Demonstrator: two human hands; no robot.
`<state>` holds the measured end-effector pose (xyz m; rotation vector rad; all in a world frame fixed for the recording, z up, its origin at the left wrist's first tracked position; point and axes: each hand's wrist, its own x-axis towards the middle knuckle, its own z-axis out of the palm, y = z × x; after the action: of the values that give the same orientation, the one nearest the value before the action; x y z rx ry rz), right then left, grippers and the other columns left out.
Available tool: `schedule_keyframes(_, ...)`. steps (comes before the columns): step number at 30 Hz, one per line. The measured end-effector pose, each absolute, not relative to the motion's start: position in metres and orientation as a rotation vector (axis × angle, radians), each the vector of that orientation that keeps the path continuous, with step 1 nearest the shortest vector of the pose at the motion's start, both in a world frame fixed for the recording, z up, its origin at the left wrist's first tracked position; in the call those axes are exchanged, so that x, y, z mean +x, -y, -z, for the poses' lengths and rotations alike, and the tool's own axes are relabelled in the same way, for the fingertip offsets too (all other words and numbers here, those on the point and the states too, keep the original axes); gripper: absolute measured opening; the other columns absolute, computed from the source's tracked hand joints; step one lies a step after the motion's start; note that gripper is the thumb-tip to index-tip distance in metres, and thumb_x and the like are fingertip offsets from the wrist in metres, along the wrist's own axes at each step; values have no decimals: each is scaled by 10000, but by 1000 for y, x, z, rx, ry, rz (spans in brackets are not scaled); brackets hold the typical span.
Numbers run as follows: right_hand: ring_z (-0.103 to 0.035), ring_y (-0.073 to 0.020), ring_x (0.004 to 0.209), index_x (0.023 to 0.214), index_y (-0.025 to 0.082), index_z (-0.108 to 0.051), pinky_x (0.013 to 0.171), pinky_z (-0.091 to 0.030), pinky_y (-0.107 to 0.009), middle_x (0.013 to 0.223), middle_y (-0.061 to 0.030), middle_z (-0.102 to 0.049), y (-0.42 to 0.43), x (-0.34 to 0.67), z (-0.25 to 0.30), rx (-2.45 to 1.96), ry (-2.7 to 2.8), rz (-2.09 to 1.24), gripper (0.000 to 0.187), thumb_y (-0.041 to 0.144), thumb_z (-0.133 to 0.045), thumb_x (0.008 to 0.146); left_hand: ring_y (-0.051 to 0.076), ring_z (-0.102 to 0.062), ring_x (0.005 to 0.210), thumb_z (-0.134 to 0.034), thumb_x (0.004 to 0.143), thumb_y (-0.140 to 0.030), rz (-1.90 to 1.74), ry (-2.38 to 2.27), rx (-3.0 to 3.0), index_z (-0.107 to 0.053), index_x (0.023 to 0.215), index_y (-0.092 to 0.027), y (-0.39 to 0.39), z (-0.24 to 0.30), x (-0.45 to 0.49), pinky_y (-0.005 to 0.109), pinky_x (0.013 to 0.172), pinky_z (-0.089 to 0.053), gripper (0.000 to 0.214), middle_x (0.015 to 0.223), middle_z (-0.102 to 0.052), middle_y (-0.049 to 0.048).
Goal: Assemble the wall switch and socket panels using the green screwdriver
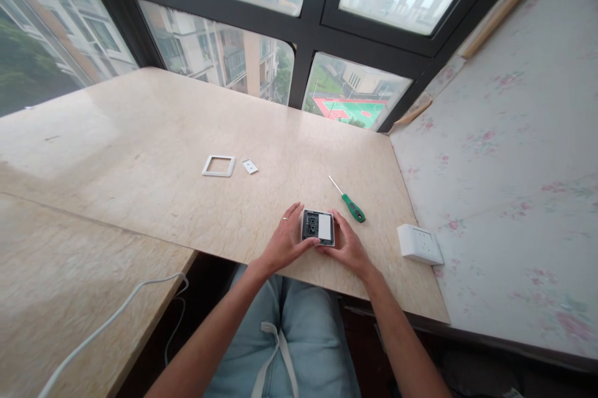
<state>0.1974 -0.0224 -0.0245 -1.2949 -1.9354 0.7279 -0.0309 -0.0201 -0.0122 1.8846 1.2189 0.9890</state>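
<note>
Between my two hands is a wall switch (pixel 326 227) with its cover frame off, black inside on the left and a white rocker on the right. My left hand (pixel 286 241) grips its left side, with the thumb along the lower edge. On the opposite side my right hand (pixel 348 247) has its fingers closed around the edge. A green-handled screwdriver (pixel 352 208) lies just beyond my right hand, its shaft pointing away to the left. Farther off on the left rest a white rectangular frame (pixel 218 174) and a small white rocker cover (pixel 250 166).
A white socket box (pixel 415 243) stands against the flowered wall (pixel 504 199) at the right. Dark-framed windows (pixel 303 30) border the far edge of the marble-patterned counter (pixel 154 136). A white cable (pixel 116 311) runs over the lower left slab, beside a dark gap.
</note>
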Motion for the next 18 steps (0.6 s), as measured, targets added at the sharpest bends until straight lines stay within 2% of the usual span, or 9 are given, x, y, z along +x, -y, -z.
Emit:
schedule_keyframes(4,-384,-324,1436,1520,248,-312,1192,-290,-537,1538,-159,-423,24,195,22,-1350,1913,-788,969,472,-814,721,311,-328,1460,-707,833,-482,-925,-1228,1935,-266,1511,-235,16,15,-61,526,1182,-323,846,1553,-368,158)
schedule_keyframes(8,-316,-333,1471,1535,257,-281,1202,-250,-547,1593,-158,-333,22,194,18,-1373,1818,-980,1033,521,-820,694,338,-364,1438,-750,776,-533,-865,-1238,1985,-279,1510,-214,14,17,-79,542,1177,-325,929,1546,-381,178)
schedule_keyframes(11,-285,-321,1486,1534,275,-278,1197,-254,-544,1618,-148,-282,10,181,5,-1290,1704,-1081,950,571,-745,762,352,-382,1425,-772,748,-532,-855,-1241,2040,-313,1493,-189,12,18,-79,544,1169,-333,940,1525,-414,191)
schedule_keyframes(14,-371,-280,1444,1470,281,-401,1195,-273,-499,1557,-112,-406,-16,147,-20,-1228,1776,-922,725,512,-684,843,366,-399,1409,-788,735,-487,-818,-1273,2116,-345,1471,-153,11,17,-73,545,1156,-344,922,1490,-456,207)
schedule_keyframes(16,-498,-259,1337,1383,244,-507,1126,-384,-454,1448,-116,-527,-40,115,-36,-1219,1894,-797,574,462,-651,872,369,-408,1400,-780,748,-449,-765,-1304,2164,-378,1445,-132,12,15,-69,533,1147,-353,864,1454,-497,208)
schedule_keyframes(18,-594,-221,1201,1308,222,-566,994,-490,-379,1336,-107,-607,-70,80,-46,-1340,2045,-697,455,404,-605,893,364,-417,1391,-769,759,-435,-729,-1325,2199,-410,1417,-135,13,14,-68,517,1138,-365,808,1424,-527,198)
